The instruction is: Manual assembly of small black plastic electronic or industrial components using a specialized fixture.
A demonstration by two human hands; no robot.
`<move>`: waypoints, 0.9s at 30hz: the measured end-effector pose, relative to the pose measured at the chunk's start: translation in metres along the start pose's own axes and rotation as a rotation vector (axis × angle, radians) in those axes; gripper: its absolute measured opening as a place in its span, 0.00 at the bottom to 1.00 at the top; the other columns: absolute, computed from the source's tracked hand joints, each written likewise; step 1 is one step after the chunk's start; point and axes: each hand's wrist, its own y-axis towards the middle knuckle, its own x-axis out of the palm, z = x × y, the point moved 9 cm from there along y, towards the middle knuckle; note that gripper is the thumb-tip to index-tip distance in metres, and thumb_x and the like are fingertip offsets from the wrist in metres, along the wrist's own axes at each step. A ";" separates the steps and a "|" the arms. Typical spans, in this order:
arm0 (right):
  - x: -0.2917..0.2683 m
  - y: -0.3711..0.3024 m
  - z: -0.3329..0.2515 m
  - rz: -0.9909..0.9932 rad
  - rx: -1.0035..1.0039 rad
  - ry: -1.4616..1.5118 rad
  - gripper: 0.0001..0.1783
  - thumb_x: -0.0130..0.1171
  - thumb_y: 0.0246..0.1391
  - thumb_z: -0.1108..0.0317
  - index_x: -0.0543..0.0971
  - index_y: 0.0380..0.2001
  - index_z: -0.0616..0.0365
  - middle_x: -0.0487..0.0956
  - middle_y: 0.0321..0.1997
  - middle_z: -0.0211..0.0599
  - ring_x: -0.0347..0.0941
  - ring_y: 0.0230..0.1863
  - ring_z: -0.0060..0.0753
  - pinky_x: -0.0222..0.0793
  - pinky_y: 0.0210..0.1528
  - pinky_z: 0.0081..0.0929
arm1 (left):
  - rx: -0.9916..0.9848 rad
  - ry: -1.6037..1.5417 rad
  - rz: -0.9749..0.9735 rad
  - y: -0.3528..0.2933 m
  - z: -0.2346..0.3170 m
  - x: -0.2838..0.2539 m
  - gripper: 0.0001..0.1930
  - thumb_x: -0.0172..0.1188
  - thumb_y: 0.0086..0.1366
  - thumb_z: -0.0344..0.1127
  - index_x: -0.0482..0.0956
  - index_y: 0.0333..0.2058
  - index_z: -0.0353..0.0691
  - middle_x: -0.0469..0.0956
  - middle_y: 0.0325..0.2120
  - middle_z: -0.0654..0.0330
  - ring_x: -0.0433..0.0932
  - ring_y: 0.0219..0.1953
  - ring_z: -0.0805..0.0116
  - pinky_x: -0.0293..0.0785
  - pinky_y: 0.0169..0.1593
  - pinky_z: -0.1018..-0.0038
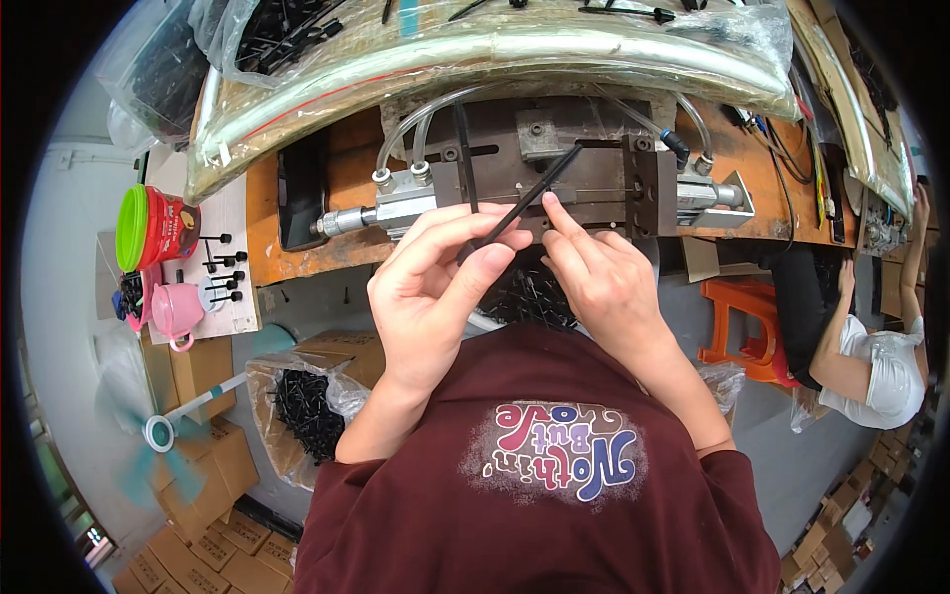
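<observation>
In the head view, your left hand [421, 272] has the black rod [532, 200] raised above the front of the dark metal fixture [599, 163]. Its grip is clamped on the rod's lower end, thumb against fingers, and the shaft slants up to the right. On your right hand [604, 282] the index finger reaches to the shaft part-way along and seems to touch it. The thumb is hidden, so you can't tell whether that grip is closed on the rod or just resting there.

Judging by its thinness and the fingertip hold, you can expect the rod to be light and fairly stiff; it shows no sag. The dark surface looks smooth, so it may roll or slip between your fingers. Nothing about it looks brittle, though a slim shaft could bend if you press sideways far from your hold. Pinch it near the lower end and steady the shaft with one finger, leaving the upper tip free. Your fingers cover the lower end, so its shape can't be made out. The orange tabletop [267, 203] carries the fixture.
</observation>
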 end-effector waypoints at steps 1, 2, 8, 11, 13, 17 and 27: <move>0.000 0.001 -0.001 -0.016 0.002 -0.019 0.09 0.60 0.45 0.74 0.77 0.33 0.61 0.78 0.57 0.52 0.76 0.25 0.23 0.71 0.34 0.24 | -0.007 0.000 0.003 -0.001 -0.001 -0.001 0.12 0.58 0.68 0.24 0.77 0.49 0.27 0.78 0.49 0.41 0.83 0.45 0.51 0.82 0.51 0.60; 0.000 0.001 -0.001 -0.014 0.009 -0.020 0.09 0.60 0.45 0.74 0.77 0.33 0.61 0.79 0.57 0.52 0.76 0.24 0.22 0.70 0.33 0.23 | -0.020 0.005 0.009 -0.001 -0.002 -0.002 0.12 0.58 0.68 0.24 0.77 0.49 0.27 0.78 0.49 0.41 0.83 0.45 0.52 0.81 0.51 0.61; 0.000 0.001 0.001 -0.028 0.044 -0.020 0.08 0.62 0.45 0.72 0.77 0.32 0.59 0.79 0.55 0.50 0.76 0.23 0.22 0.70 0.29 0.23 | -0.070 -0.007 0.034 0.000 -0.005 -0.001 0.13 0.59 0.67 0.24 0.77 0.49 0.27 0.78 0.49 0.42 0.83 0.46 0.52 0.81 0.52 0.63; -0.006 0.003 0.001 -0.031 0.055 0.021 0.11 0.64 0.46 0.71 0.78 0.35 0.60 0.81 0.52 0.48 0.77 0.25 0.26 0.71 0.30 0.23 | -0.068 0.004 0.023 0.001 -0.006 0.001 0.12 0.59 0.67 0.22 0.78 0.48 0.27 0.78 0.48 0.43 0.83 0.46 0.53 0.81 0.52 0.64; -0.015 0.003 0.001 0.018 0.052 0.077 0.14 0.67 0.46 0.70 0.80 0.38 0.60 0.82 0.48 0.45 0.78 0.28 0.29 0.72 0.30 0.24 | -0.063 0.010 0.028 0.000 -0.006 0.003 0.12 0.58 0.66 0.21 0.78 0.48 0.27 0.77 0.48 0.45 0.82 0.46 0.53 0.80 0.53 0.64; -0.047 0.000 -0.006 0.263 0.043 0.282 0.25 0.72 0.41 0.71 0.80 0.46 0.63 0.80 0.40 0.39 0.79 0.32 0.35 0.75 0.32 0.27 | -0.115 -0.003 0.057 -0.001 -0.011 0.010 0.13 0.62 0.62 0.16 0.80 0.46 0.27 0.77 0.47 0.52 0.82 0.46 0.66 0.79 0.47 0.78; -0.057 -0.008 -0.004 0.395 0.104 0.437 0.22 0.69 0.37 0.82 0.80 0.42 0.66 0.80 0.38 0.43 0.81 0.35 0.39 0.79 0.33 0.28 | -0.206 0.192 -0.185 -0.010 -0.025 0.042 0.14 0.66 0.60 0.23 0.82 0.46 0.30 0.79 0.43 0.56 0.81 0.43 0.68 0.83 0.44 0.75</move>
